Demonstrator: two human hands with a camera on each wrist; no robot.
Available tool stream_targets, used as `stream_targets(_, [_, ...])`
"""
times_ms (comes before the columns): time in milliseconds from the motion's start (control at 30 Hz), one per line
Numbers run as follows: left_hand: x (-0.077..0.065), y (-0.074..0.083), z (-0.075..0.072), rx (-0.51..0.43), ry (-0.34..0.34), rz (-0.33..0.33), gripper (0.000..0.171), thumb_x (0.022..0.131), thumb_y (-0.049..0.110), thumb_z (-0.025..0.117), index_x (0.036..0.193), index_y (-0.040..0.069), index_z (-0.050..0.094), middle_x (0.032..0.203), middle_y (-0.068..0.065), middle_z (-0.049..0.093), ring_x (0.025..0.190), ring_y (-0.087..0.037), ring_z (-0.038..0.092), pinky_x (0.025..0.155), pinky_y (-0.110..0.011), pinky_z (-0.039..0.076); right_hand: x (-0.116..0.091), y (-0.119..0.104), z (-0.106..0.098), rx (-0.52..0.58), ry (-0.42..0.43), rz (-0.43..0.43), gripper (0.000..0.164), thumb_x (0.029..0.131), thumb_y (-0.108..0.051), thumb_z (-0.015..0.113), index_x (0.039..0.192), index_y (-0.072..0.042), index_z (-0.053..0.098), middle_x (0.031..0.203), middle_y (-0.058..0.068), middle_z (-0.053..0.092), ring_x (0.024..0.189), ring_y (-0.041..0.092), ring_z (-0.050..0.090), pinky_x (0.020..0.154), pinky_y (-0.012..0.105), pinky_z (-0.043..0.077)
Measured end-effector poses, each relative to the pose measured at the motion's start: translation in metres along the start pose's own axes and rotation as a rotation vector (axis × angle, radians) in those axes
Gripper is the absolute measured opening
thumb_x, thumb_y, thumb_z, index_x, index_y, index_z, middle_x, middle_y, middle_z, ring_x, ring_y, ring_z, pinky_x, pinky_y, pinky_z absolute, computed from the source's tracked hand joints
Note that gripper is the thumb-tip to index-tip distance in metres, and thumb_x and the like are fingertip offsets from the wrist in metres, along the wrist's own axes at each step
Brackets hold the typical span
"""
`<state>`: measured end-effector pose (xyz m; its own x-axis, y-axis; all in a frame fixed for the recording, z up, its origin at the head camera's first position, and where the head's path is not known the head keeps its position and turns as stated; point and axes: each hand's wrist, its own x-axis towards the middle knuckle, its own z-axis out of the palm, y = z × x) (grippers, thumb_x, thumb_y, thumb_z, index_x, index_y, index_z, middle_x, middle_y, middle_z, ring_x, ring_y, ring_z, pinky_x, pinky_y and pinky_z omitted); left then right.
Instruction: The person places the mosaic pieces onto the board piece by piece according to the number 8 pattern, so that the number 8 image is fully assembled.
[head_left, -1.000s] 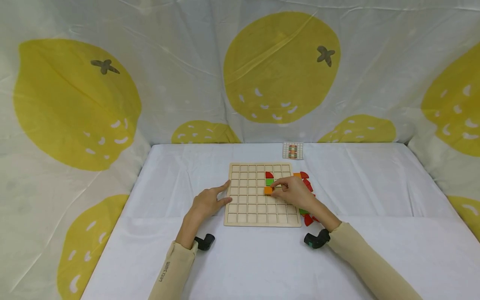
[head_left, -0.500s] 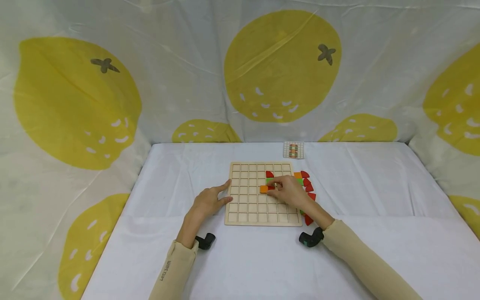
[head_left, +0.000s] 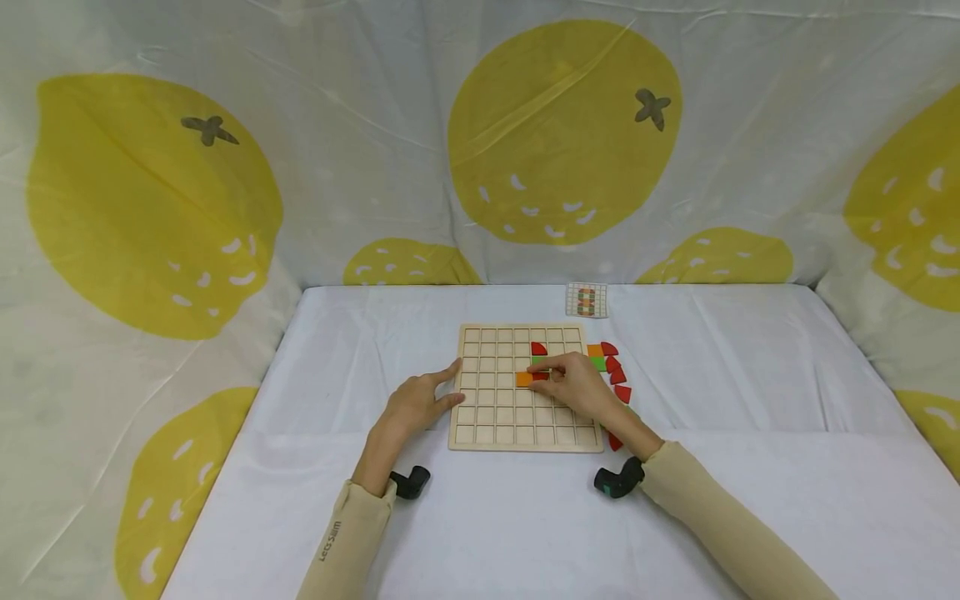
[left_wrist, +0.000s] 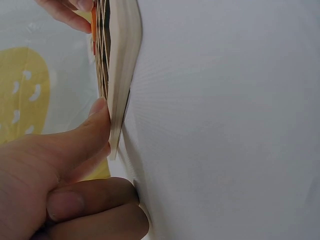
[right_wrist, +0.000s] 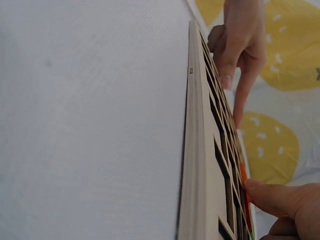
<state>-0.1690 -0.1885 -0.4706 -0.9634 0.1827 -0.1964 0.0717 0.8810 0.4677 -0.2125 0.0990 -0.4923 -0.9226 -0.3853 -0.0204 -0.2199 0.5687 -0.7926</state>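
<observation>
A wooden grid board [head_left: 480,417] lies on the white cloth. My left hand [head_left: 414,403] touches its left edge with spread thumb and forefinger; in the left wrist view the thumb [left_wrist: 85,132] rests at the rim while other fingers are curled below. Near the board's middle, my right hand [head_left: 577,383] pinches an orange square tile [head_left: 523,379] between thumb and forefinger. Directly right of it sits a red piece [head_left: 542,377], partly covered by the fingers. Higher up in the same column are a green square [head_left: 538,361], partly hidden, and a red quarter-circle [head_left: 538,348].
Right of the board lie several loose pieces, among them an orange square [head_left: 595,350], a green square [head_left: 597,364] and red quarter-circles [head_left: 610,348]; my right forearm hides some. A pattern card [head_left: 587,300] lies behind the board. A lemon-print cloth [head_left: 562,133] rises at the back.
My right hand has moved the orange tile slightly left across the board, so the red piece beside it now shows. My left hand stays at the board's edge.
</observation>
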Motion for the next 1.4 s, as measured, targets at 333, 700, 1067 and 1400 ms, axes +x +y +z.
stream_targets(333, [0.000, 0.000, 0.000, -0.004, 0.001, 0.006, 0.066, 0.101, 0.038, 0.066, 0.160, 0.023, 0.039, 0.152, -0.020, 0.054, 0.138, -0.043, 0.054, 0.105, -0.056, 0.050, 0.001, -0.002, 0.003, 0.012, 0.021, -0.016, 0.026, 0.088, -0.020, 0.085, 0.112, -0.010, 0.081, 0.054, -0.004, 0.037, 0.050, 0.011, 0.034, 0.051, 0.021, 0.025])
stream_targets(700, [0.000, -0.001, 0.001, -0.002, 0.001, 0.012, 0.066, 0.101, 0.038, 0.066, 0.160, 0.022, 0.040, 0.151, -0.020, 0.055, 0.136, -0.043, 0.056, 0.103, -0.055, 0.051, -0.001, -0.002, -0.001, 0.031, -0.007, 0.019, 0.030, 0.089, -0.022, 0.083, 0.116, -0.012, 0.080, 0.054, -0.005, 0.039, 0.049, 0.011, 0.035, 0.049, 0.021, 0.025])
stream_targets(1067, [0.001, 0.001, 0.001, 0.000, -0.001, 0.001, 0.066, 0.101, 0.038, 0.066, 0.160, 0.024, 0.040, 0.151, -0.020, 0.055, 0.136, -0.042, 0.056, 0.102, -0.054, 0.052, -0.019, 0.018, -0.036, -0.011, 0.106, 0.059, 0.032, 0.089, -0.023, 0.083, 0.118, -0.010, 0.079, 0.059, -0.003, 0.036, 0.053, 0.012, 0.033, 0.049, 0.023, 0.025])
stream_targets(1400, [0.000, -0.001, 0.001, 0.001, 0.004, 0.001, 0.066, 0.101, 0.038, 0.066, 0.160, 0.023, 0.040, 0.150, -0.020, 0.056, 0.137, -0.042, 0.055, 0.105, -0.055, 0.050, -0.037, 0.039, -0.064, -0.040, 0.145, 0.161, 0.036, 0.092, -0.021, 0.080, 0.123, -0.003, 0.075, 0.063, 0.000, 0.039, 0.054, 0.017, 0.040, 0.049, 0.023, 0.028])
